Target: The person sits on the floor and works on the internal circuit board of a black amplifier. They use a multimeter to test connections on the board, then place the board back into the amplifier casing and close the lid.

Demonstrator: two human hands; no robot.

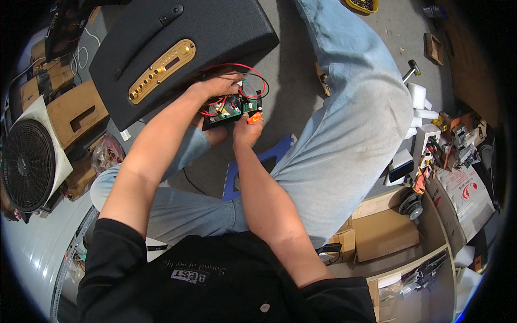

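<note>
Circuit boards (230, 112) lie beside our left hand (221, 85), whose fingers' hold we cannot tell; our right hand (248, 131) has fingers grasping an orange object (255, 117).

- You're in a workshop; looks like audio/elec. repair or assy.
- Front of you: blk spkr cab (226, 32) w/ gold ctrl panel (161, 71); exposed circuit bd (231, 109) w/ red wire (262, 76) just beside it.
- Your L: lg rnd blk grille (27, 164), near cut cardboard (78, 110).
- Your R: loose spkr driver (411, 205) at corner of open wooden box (377, 203), brown sheet (388, 236) inside.
- Also R: hammer (412, 67), white foam blks (417, 96), jumbled parts pile (464, 146).
- Far edge: yellow tray (355, 7), full of sm. parts.
- Underfoot: plain grey flr (291, 48), your work spread straight over it.
</note>
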